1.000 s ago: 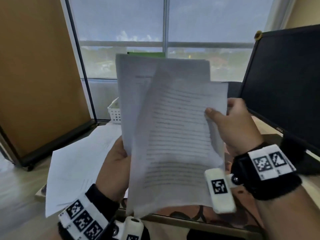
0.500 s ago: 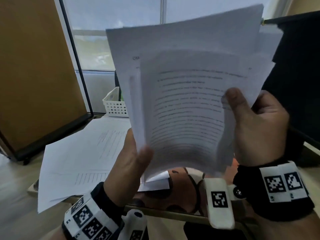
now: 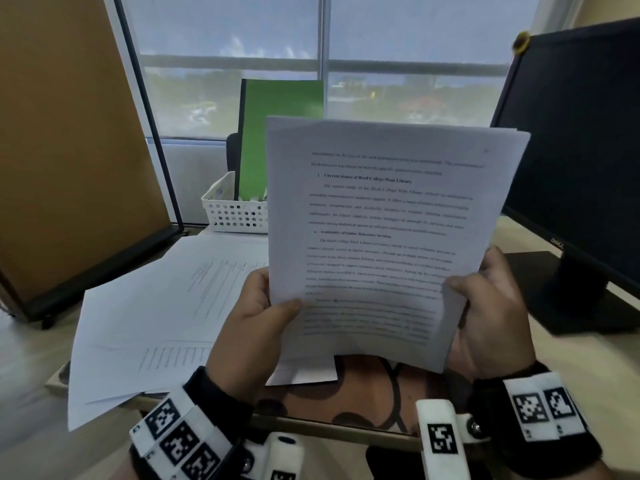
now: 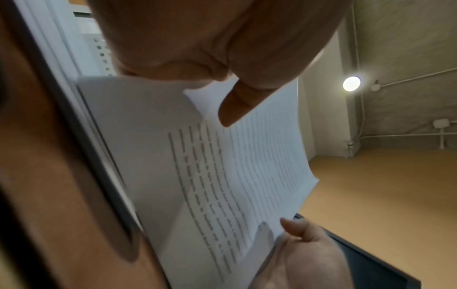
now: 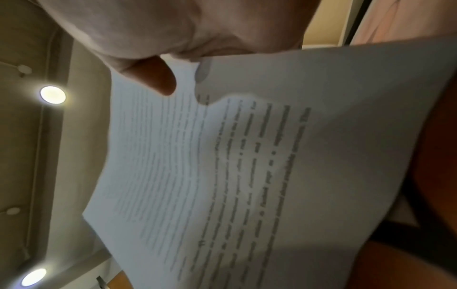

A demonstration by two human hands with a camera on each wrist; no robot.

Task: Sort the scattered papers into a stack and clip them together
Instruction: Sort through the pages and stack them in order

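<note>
A stack of printed white papers (image 3: 381, 230) stands upright in the air in front of me, edges nearly lined up. My left hand (image 3: 256, 320) pinches its lower left edge, thumb on the front page. My right hand (image 3: 491, 306) grips the lower right edge, thumb on the front. The left wrist view shows the same papers (image 4: 222, 176) under my left thumb (image 4: 235, 105), and the right wrist view shows the papers (image 5: 247, 166) under my right thumb (image 5: 158, 78). More loose papers (image 3: 156, 317) lie spread on the desk at the left. No clip is visible.
A white perforated basket (image 3: 235, 209) with a green folder (image 3: 280, 133) stands at the back. A black monitor (image 3: 581, 133) rises at the right, a brown board (image 3: 69, 133) leans at the left. A patterned desk mat (image 3: 363, 393) shows below the held papers.
The fanned, uneven sheets have come together into one squared stack. The stack has dropped lower and sits more to the right, and both thumbs now sit on its front page.
</note>
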